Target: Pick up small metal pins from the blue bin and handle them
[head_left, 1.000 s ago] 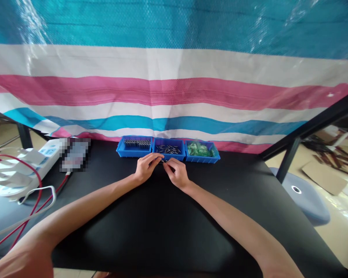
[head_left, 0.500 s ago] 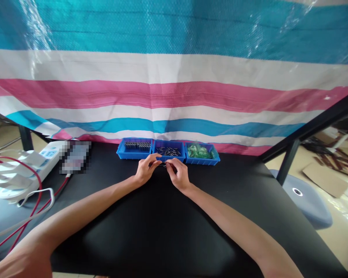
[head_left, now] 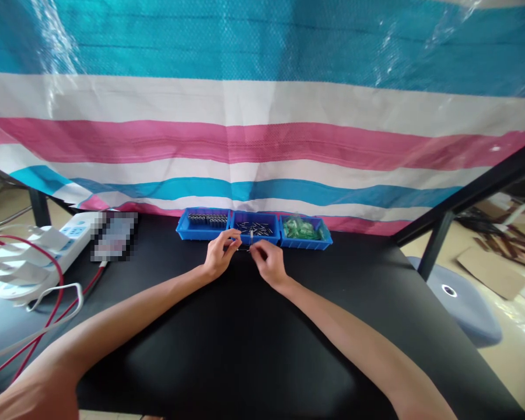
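Note:
Just in front of three blue bins, my left hand (head_left: pixel 220 256) and my right hand (head_left: pixel 269 265) face each other, a small gap apart. Thumb and fingers of each are brought together in a pinch. A small thin metal piece (head_left: pixel 244 250) shows in the gap, its near end at my right fingertips; what my left fingers grip is too small to make out. Behind the hands, the middle bin (head_left: pixel 275 238) holds loose dark metal pins or screws (head_left: pixel 260 227). Dark short cylinders (head_left: pixel 207 220) stand in rows in the left bin (head_left: pixel 199 235).
The right bin (head_left: pixel 306 242) contains green items in clear plastic (head_left: pixel 301 227). A power strip (head_left: pixel 76 227) with plugs, a red cable (head_left: pixel 61 286) and a blurred-out phone-like device (head_left: pixel 114 236) lie at left. A striped sheet (head_left: pixel 254 105) hangs behind the black table (head_left: pixel 227 350). Right of it is a grey stool (head_left: pixel 468 309).
My fingertips have shifted slightly and the gap between my hands is a little wider, with more of the thin piece showing. The bins stay in place.

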Action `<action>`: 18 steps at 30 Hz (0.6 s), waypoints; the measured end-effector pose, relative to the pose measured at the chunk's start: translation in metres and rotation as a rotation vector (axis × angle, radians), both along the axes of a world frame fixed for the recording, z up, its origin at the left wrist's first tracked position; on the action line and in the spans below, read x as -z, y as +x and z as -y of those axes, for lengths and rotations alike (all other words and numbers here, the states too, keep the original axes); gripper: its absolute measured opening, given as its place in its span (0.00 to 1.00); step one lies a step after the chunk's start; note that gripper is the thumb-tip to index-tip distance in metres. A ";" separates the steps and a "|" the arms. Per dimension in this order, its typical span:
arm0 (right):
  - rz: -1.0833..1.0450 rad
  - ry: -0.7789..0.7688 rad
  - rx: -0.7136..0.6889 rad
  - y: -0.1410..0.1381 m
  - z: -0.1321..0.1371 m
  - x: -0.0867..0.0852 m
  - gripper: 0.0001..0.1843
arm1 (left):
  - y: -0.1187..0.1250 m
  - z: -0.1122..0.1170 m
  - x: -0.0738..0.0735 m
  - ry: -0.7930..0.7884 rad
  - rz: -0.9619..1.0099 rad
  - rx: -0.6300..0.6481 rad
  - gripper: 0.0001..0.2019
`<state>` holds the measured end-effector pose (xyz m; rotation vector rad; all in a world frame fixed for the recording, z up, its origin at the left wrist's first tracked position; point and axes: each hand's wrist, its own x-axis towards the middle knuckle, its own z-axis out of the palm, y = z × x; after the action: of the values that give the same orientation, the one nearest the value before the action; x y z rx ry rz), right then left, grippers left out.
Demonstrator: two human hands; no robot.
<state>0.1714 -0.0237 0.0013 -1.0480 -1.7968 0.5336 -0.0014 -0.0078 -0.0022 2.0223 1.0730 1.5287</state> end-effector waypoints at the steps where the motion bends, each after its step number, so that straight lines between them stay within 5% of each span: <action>1: -0.057 -0.035 0.061 0.001 -0.001 -0.001 0.12 | 0.000 0.001 -0.001 -0.018 0.008 0.003 0.11; 18: -0.166 -0.179 0.216 0.004 -0.009 0.000 0.18 | 0.003 0.003 -0.007 0.008 -0.041 0.006 0.07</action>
<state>0.1753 -0.0151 0.0012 -1.2648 -1.4905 0.6368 0.0016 -0.0107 0.0045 2.0692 1.0775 1.4969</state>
